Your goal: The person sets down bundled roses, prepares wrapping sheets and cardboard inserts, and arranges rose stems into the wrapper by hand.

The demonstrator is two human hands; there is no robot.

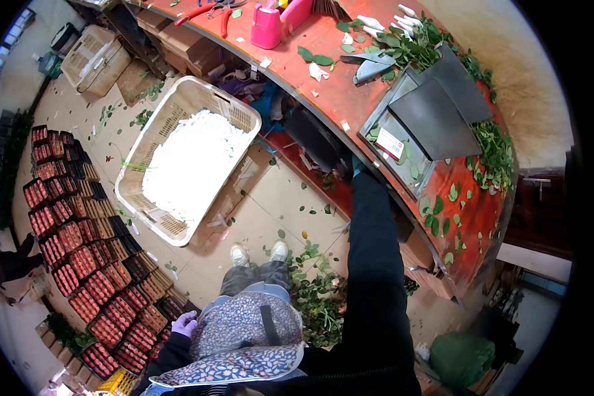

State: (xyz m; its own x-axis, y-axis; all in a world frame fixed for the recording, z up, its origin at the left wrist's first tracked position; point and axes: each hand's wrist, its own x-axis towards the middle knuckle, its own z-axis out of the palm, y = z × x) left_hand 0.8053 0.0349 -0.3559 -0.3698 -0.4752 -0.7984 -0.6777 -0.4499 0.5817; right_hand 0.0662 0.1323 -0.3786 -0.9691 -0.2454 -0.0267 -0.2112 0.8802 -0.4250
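My left hand [185, 324], in a purple glove, hangs beside the floral apron [247, 323] with its fingers loosely bent and slightly apart; nothing shows in it. My right arm reaches forward to the shelf space under the red table [468, 228]. Only a bit of teal glove on my right hand [358, 165] shows at the table's edge; its fingers are hidden, so I cannot see whether it holds anything. Dark items [313, 135] lie in the shelf space near it. Above stands a grey metal tray [416, 188] with dark panels [435, 119] and a white label card [390, 142].
A large plastic basket [129, 188] full of white pieces stands on the floor. Rows of black trays with red-pink contents [86, 277] fill the left. Leaves [317, 297] litter the floor. Red-handled pliers [224, 23], a pink container [265, 28] and greenery [419, 49] lie on the table.
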